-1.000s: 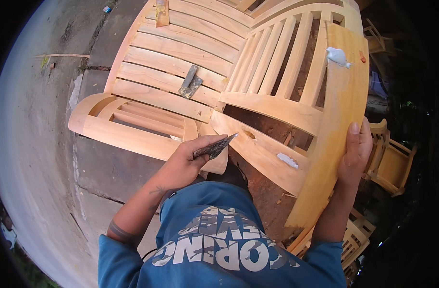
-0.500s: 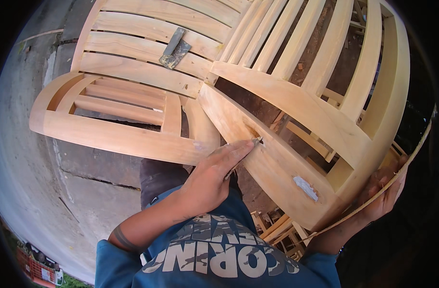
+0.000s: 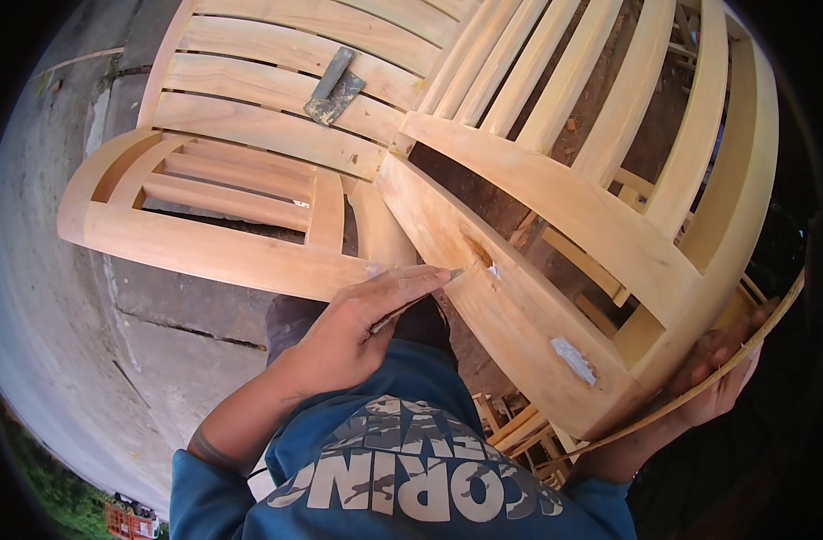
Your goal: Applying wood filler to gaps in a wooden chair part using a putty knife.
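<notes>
My left hand [image 3: 344, 328] is closed round a slim pointed tool [image 3: 456, 273]; its exact kind is hard to make out. The tip lies near a gouge [image 3: 478, 249] in a pale wooden rail [image 3: 434, 205], with a bit of whitish filler [image 3: 493, 270] at the gouge's lower end. Farther down the rail is a larger grey-white filler patch [image 3: 574, 362]. At the right, my right hand [image 3: 722, 394] grips a thin wooden sheet [image 3: 700, 389], seen nearly edge-on, beside the rail's end. The sheet's broad face is hidden.
The rail belongs to slatted wooden furniture with a slatted panel [image 3: 249, 81] and a curved armrest frame [image 3: 222, 256]. A scraper [image 3: 333, 87] with a smeared blade rests on the slats. Below are concrete paving [image 3: 177, 351] and wooden pieces [image 3: 524, 427].
My left hand has drawn back to the left with the pointed tool, away from the gouge, uncovering whitish filler there. My right hand still grips the thin sheet.
</notes>
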Demonstrator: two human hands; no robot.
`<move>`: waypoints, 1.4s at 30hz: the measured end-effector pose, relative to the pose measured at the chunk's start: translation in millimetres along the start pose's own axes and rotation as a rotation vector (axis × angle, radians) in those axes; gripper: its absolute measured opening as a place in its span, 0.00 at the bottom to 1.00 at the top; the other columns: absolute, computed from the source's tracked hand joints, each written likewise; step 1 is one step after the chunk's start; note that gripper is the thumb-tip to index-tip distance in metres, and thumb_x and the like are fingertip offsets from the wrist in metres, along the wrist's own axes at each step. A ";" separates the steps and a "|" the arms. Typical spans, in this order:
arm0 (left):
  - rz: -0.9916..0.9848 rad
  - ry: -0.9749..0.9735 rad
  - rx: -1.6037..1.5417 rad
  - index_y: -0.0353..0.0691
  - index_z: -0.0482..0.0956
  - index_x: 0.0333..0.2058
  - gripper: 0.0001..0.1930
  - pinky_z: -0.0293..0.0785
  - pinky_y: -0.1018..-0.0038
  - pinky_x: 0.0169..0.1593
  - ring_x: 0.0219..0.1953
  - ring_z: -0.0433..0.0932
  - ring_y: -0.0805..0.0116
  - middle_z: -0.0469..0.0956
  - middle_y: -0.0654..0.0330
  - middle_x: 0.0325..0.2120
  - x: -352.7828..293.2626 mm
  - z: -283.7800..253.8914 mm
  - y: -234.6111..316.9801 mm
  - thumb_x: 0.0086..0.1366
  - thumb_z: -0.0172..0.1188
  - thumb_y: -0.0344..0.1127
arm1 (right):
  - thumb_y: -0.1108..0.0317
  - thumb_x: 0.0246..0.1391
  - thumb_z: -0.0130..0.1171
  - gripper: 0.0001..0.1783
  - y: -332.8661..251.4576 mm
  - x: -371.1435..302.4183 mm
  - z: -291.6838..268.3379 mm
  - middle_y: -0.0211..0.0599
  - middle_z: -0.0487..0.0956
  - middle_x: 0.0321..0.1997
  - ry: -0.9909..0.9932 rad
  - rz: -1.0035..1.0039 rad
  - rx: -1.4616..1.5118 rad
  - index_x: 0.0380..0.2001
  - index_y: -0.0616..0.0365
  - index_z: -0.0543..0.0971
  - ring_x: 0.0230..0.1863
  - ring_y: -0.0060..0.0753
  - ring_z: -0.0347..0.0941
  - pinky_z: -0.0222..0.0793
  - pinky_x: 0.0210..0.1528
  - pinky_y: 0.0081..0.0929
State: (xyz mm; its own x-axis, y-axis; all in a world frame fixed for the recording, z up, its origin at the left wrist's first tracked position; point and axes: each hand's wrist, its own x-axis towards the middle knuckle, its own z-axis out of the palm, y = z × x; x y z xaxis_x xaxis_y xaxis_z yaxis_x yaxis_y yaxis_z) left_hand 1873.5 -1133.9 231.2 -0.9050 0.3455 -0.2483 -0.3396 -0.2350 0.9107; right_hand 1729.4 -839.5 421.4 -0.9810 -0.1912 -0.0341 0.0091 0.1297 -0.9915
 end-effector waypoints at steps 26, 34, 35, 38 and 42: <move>0.413 0.246 0.520 0.35 0.69 0.59 0.30 0.65 0.66 0.61 0.59 0.71 0.51 0.72 0.47 0.55 -40.9 -15.3 211.1 0.56 0.44 0.11 | 0.60 0.68 0.44 0.19 -33.4 -25.2 93.1 0.35 0.74 0.40 -0.161 -0.106 -0.349 0.50 0.66 0.70 0.40 0.22 0.68 0.65 0.44 0.21; 0.495 0.286 1.077 0.38 0.67 0.60 0.37 0.68 0.57 0.58 0.58 0.70 0.46 0.69 0.49 0.57 -86.6 12.9 255.9 0.47 0.62 0.20 | 0.66 0.65 0.45 0.15 -57.8 -62.7 119.0 0.50 0.74 0.24 -0.271 -0.129 -0.479 0.47 0.69 0.70 0.25 0.48 0.73 0.66 0.29 0.36; 0.485 0.300 1.113 0.39 0.69 0.59 0.36 0.69 0.59 0.58 0.57 0.71 0.47 0.70 0.49 0.56 -89.1 17.8 257.4 0.47 0.55 0.14 | 0.66 0.65 0.45 0.15 -58.0 -64.8 122.0 0.50 0.74 0.24 -0.281 -0.135 -0.474 0.47 0.69 0.70 0.25 0.48 0.73 0.66 0.29 0.36; 0.471 0.328 1.189 0.40 0.71 0.58 0.35 0.71 0.60 0.56 0.56 0.72 0.48 0.72 0.50 0.55 -91.6 23.8 259.1 0.48 0.49 0.09 | 0.68 0.64 0.45 0.14 -58.0 -72.3 129.0 0.55 0.75 0.28 -0.296 -0.113 -0.493 0.46 0.69 0.69 0.28 0.54 0.74 0.68 0.31 0.39; 0.402 0.327 1.187 0.39 0.70 0.58 0.35 0.71 0.60 0.56 0.55 0.72 0.48 0.72 0.49 0.55 -91.6 22.5 254.6 0.48 0.50 0.09 | 0.69 0.65 0.45 0.14 -52.1 -80.0 135.9 0.58 0.75 0.30 -0.339 -0.158 -0.490 0.47 0.70 0.68 0.31 0.61 0.74 0.68 0.34 0.42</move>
State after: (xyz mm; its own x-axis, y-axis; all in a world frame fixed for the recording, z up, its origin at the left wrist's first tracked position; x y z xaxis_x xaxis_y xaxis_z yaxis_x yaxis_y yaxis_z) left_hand 1875.6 -1204.9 493.2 -0.9673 0.1632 0.1943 0.2506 0.7330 0.6324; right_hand 1833.7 -963.3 458.6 -0.8462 -0.5328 -0.0090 -0.3007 0.4914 -0.8174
